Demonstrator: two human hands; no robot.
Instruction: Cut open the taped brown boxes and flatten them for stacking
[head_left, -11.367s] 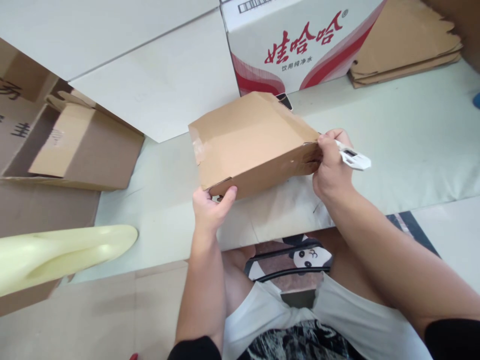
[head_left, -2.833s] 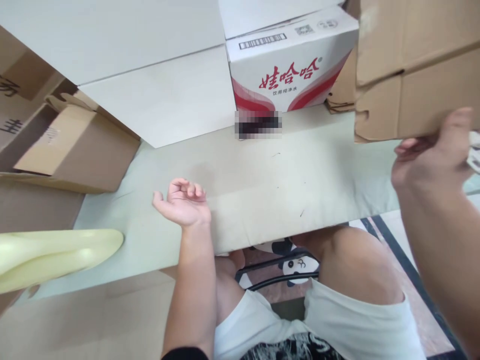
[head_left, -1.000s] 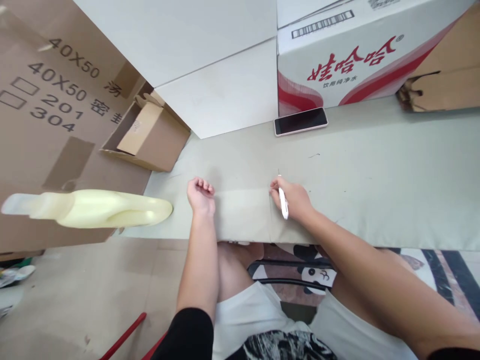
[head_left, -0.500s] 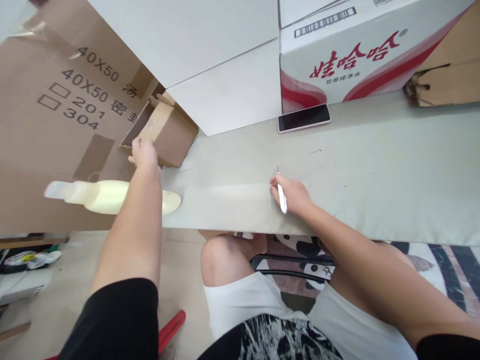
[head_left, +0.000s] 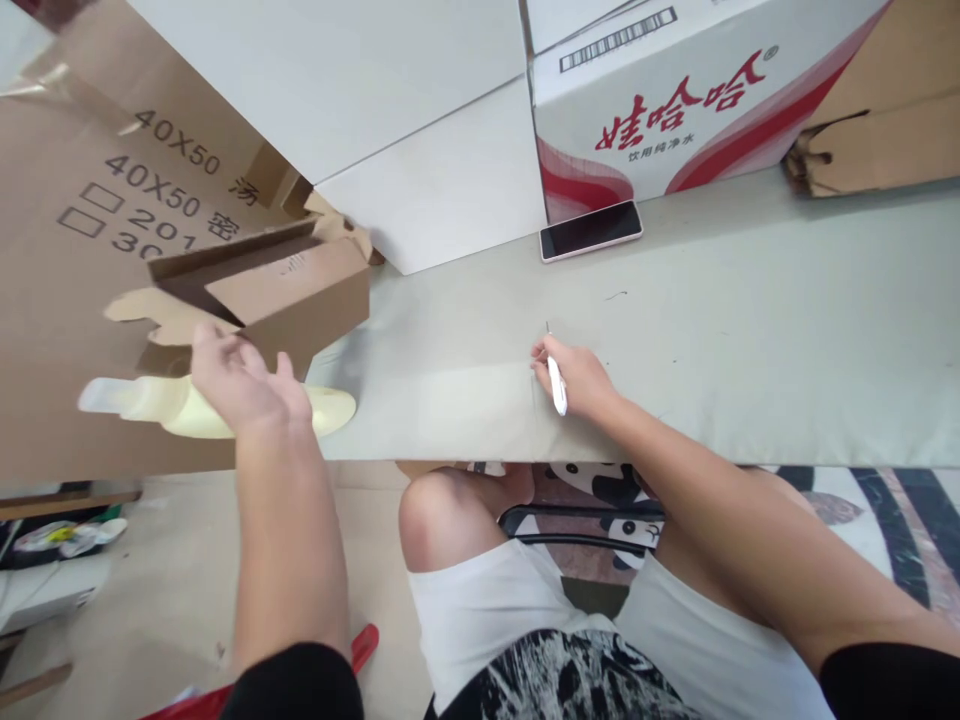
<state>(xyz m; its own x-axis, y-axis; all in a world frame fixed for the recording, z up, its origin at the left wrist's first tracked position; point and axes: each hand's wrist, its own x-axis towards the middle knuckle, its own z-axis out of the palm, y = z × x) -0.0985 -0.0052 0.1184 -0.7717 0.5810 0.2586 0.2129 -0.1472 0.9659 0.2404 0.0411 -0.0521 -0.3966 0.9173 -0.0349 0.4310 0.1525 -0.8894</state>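
Brown box (head_left: 322,310), open cardboard, one: at 10 o'clock on the table, tilted, ragged flap spread towards 9 o'clock, a paler printed panel showing within.

Left hand (head_left: 247,390): at 9 o'clock, palm up, fingers loosely curled, thumb apart; fingertips at the box's flap, firmness of hold not tellable.

Right hand (head_left: 589,382): just off centre towards 3 o'clock, fingers closed around a white cutter (head_left: 556,385), a thin tip pointing to 12.

State of work: flap spread, box met by the left hand only. Not done: box brought between the two hands; cutter put to cardboard. Cuts on the box: none discernible.

Surface: table (head_left: 765,300) under a pale grey-green cloth, slightly creased, a few dark specks and a fine strand towards 2 o'clock. Phone (head_left: 592,231), dark screen, 1 o'clock. Yellow bottle (head_left: 161,402), lying behind the left hand, 9 o'clock. White carton (head_left: 637,125), red lettering, 1 o'clock. Folded cardboard (head_left: 892,145), 2 o'clock.

Room: large printed carton (head_left: 67,310), 9 to 10 o'clock; pale floor (head_left: 176,560), 8 o'clock; red object (head_left: 365,645), 7 o'clock.
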